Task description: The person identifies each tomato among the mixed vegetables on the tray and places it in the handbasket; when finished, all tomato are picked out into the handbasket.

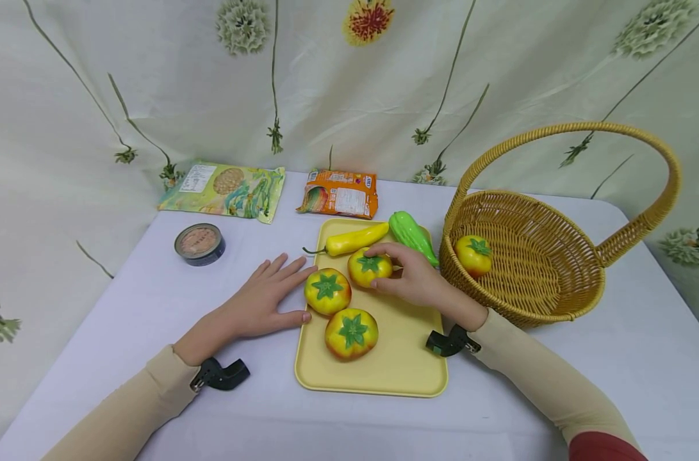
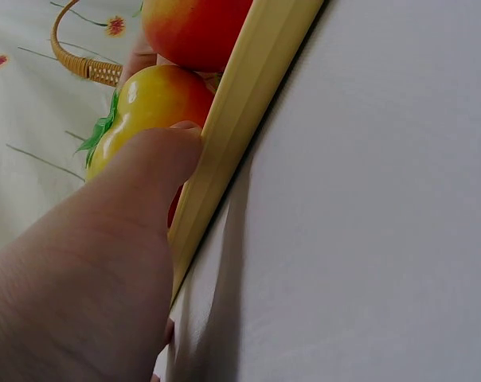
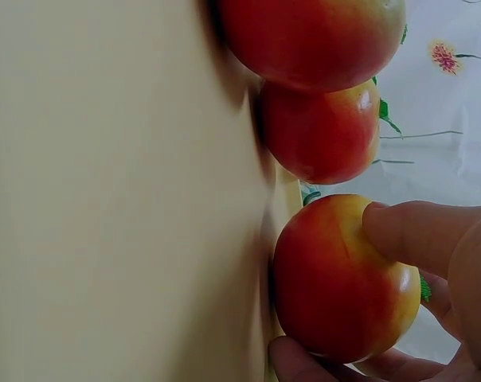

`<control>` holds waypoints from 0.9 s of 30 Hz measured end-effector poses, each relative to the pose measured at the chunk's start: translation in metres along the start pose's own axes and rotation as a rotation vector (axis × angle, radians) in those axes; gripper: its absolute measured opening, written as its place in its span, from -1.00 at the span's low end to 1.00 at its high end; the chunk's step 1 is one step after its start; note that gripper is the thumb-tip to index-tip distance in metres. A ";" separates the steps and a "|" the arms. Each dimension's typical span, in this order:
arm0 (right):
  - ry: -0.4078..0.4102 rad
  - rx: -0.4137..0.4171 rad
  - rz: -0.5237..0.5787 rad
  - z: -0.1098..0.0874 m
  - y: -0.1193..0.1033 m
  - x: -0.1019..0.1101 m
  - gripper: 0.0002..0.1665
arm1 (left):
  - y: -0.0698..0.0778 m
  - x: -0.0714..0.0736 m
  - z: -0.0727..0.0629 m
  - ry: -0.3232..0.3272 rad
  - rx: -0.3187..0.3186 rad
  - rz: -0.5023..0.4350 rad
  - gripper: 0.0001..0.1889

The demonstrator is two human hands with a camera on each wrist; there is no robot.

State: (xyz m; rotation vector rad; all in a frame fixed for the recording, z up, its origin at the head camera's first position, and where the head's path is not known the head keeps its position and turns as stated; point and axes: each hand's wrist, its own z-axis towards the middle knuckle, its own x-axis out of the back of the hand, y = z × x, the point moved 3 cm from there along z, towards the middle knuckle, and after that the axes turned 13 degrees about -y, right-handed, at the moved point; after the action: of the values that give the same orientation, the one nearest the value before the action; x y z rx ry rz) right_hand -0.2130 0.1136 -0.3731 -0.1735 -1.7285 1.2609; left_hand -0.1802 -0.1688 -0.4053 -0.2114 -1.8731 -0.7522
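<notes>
Pale fabric printed with long-stemmed flowers hangs behind a desk spread with white cloth. From above, the head view takes in the whole layout: a shallow, pale yellow rectangular tray near the middle of the desk, a tan woven basket with a tall arched handle toward the right edge, and, toward the far edge, a green patterned packet and an orange packet. Only this view shows the round, squat tin left of the tray and the glossy yellow fruit inside the basket.

Both forearms reach in from the near corners in beige sleeves. The right hand bends over the tray, thumb and fingers grasping a round yellow fruit with a star-shaped green top. The left hand lies palm down with fingers spread, gripping nothing, its thumb at the tray's left rim.

The grasped fruit is on the far half of the tray, between a long yellow pepper and a yellow fruit by the left rim; another yellow fruit sits nearer the person, and a plump green pepper lies across the far right corner. Mostly yellow from above, the grasped fruit shows a shiny, deep red side in the right wrist view.
</notes>
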 end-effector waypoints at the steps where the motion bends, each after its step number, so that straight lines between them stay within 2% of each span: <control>1: 0.000 0.000 0.000 0.000 0.000 0.000 -0.41 | 0.000 0.000 0.000 0.000 0.000 0.002 -0.12; 27: -0.004 -0.004 0.005 -0.001 -0.002 0.000 -0.47 | -0.001 -0.001 0.000 0.007 -0.005 0.004 -0.12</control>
State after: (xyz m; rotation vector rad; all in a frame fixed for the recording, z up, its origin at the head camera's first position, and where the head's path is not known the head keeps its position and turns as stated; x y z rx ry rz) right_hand -0.2119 0.1134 -0.3716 -0.1779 -1.7348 1.2619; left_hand -0.1803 -0.1695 -0.4064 -0.2162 -1.8638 -0.7543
